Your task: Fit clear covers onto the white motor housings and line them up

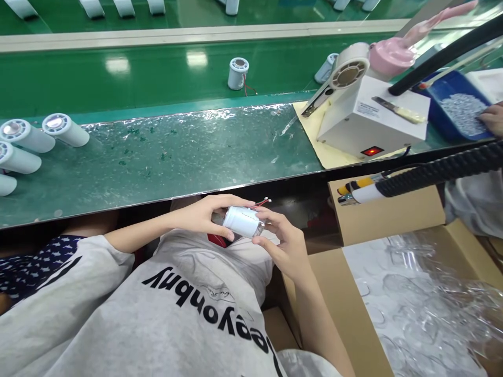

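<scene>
Head view, and here's the pale blue cylinder (242,222), aloft just off the near edge of the surface (176,152), left hand (204,213) clamped round its left end, right hand (286,243) pinching the right. It looks light and stiff, likely slick; the smooth middle offers the best hold, clear of those delicate-looking red wires (262,201).

Print on the white box (377,128) is too small to read. Just beyond its left side, a pale cylinder (324,69) is partly hidden. Right of the box, a co-worker's hand (493,119) is cut off by the picture's edge. Nearer the wearer, left of the box, the left hand (210,213) and right hand (286,242) cover parts of the held cylinder (242,222). Below the box, overlapping clear plastic pieces (416,298) blur together.
</scene>
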Motion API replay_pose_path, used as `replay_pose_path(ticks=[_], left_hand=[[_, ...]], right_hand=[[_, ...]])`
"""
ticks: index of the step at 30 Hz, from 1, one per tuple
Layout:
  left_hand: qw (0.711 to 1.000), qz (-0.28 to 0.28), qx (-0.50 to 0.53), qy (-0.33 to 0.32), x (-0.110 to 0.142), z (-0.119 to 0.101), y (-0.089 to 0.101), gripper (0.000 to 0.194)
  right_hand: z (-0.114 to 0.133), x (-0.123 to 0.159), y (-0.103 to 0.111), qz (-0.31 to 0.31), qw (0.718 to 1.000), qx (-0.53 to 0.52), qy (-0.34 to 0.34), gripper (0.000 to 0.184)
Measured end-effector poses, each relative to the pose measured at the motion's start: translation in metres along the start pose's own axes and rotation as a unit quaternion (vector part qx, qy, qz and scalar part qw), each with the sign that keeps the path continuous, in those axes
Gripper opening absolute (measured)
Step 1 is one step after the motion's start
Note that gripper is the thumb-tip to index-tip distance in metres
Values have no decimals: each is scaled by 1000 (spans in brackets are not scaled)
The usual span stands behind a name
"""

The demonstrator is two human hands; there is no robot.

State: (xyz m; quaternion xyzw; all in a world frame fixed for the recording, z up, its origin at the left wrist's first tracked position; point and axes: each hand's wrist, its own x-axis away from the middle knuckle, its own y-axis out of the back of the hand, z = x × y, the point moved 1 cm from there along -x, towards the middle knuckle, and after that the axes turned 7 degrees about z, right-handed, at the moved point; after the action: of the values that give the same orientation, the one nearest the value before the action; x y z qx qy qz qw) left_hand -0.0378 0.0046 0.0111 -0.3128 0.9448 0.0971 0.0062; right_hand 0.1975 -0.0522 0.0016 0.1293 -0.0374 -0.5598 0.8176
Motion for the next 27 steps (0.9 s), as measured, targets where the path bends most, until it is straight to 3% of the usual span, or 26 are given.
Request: replay_pose_path(ticks=[8,21,27], left_hand=[[999,22,-25,-23,1,-1,-1,71],[998,30,-47,-15,1,0,-2,68],[997,46,-50,-30,1,0,-2,66]], right_hand=[[1,1,0,-2,994,-75,-74,48],[1,0,-4,-16,984,-136,-110,48],[-2,0,-10,-26,964,-204,-167,55]])
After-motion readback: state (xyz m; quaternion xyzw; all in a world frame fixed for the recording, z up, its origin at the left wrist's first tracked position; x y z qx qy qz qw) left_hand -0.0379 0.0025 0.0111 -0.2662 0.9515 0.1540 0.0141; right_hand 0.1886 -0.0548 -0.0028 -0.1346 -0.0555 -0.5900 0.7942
